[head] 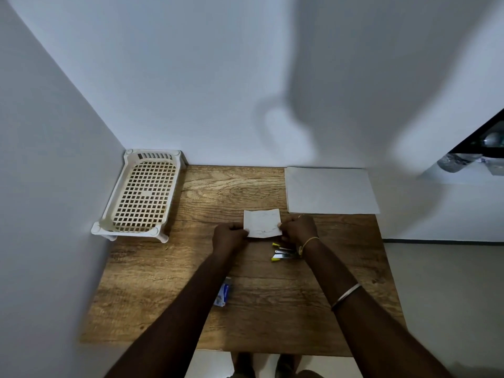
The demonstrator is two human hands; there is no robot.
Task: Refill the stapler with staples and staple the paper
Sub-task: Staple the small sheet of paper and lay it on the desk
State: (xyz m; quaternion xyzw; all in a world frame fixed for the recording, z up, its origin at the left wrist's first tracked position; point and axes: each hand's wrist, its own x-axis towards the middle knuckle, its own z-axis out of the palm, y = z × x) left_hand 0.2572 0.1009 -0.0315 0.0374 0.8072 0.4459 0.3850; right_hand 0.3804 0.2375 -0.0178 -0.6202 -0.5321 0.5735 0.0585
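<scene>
A small folded white paper (262,223) is held over the middle of the wooden table (341,296). My left hand (228,236) pinches its left edge and my right hand (299,230) pinches its right edge. Just below my right hand lies a yellow and silver stapler (282,252), swung open on the table and partly hidden by my wrist. A small blue and white staple box (224,292) lies near my left forearm, partly covered by it.
A cream plastic basket tray (141,197) stands at the table's far left against the wall. A stack of white sheets (330,190) lies at the far right corner. Walls close off the back and left; the floor is to the right.
</scene>
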